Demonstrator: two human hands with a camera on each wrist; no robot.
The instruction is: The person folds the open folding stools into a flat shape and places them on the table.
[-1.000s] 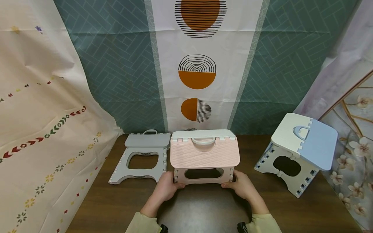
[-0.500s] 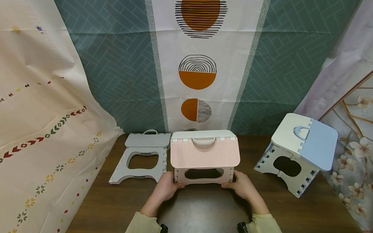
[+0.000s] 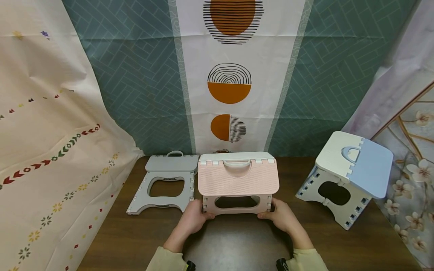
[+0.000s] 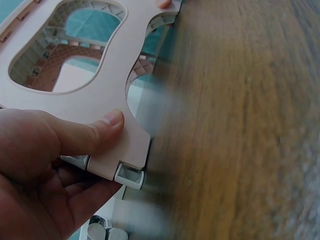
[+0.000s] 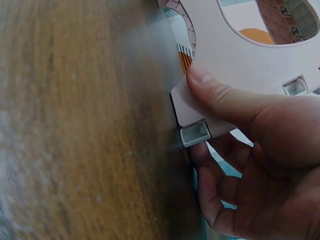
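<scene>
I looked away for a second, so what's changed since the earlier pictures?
The white rear flap of the pink stool seems a touch lower, nothing more. The left grip and right grip stay on its front leg panel; the gray stool and blue-and-white stool have not moved.

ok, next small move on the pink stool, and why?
Perhaps ease the front leg panel of the pink stool gently outward, both sides together. The left hand and right hand grip its lower corners, and the seat looks peaked rather than flat: its white half shows only as a narrow strip.
</scene>
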